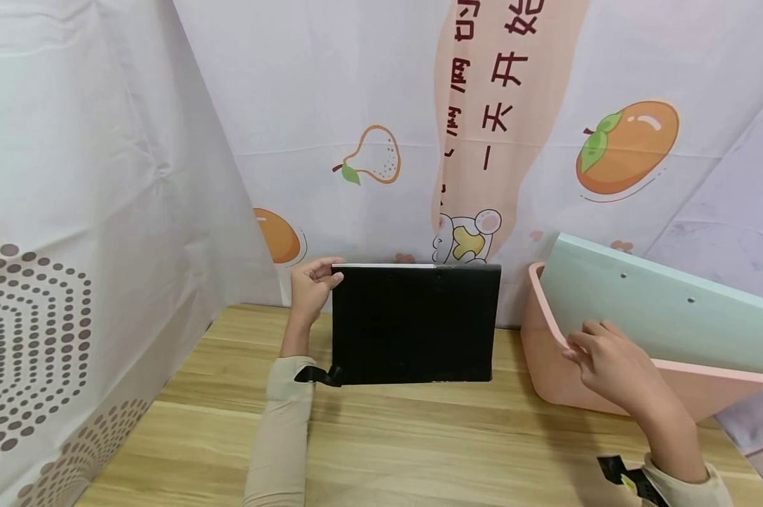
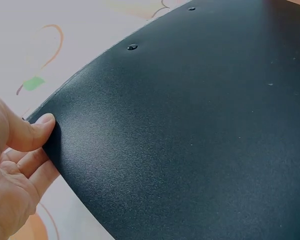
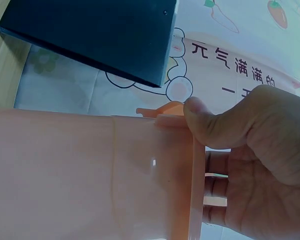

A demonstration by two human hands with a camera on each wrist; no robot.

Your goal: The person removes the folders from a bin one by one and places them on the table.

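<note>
Left hand (image 1: 312, 289): closed to a pinch on one corner, thumb on the near face, other fingers behind.
Black folder (image 1: 413, 324): hanging upright to the right of the left fingers, above or just touching the wooden table (image 1: 419, 443); cannot tell which.
Right hand (image 1: 616, 366): curled over the rim of the pink bin (image 1: 538, 355), with thumb and fingers on opposite sides.
Mint folder (image 1: 641, 310): standing tilted in the pink bin, just beyond the right fingers.
Corner pinch: best kept firm but unbent; likely to let the free side swing.
Rim grip: best kept steady, without tipping the pink bin.
</note>
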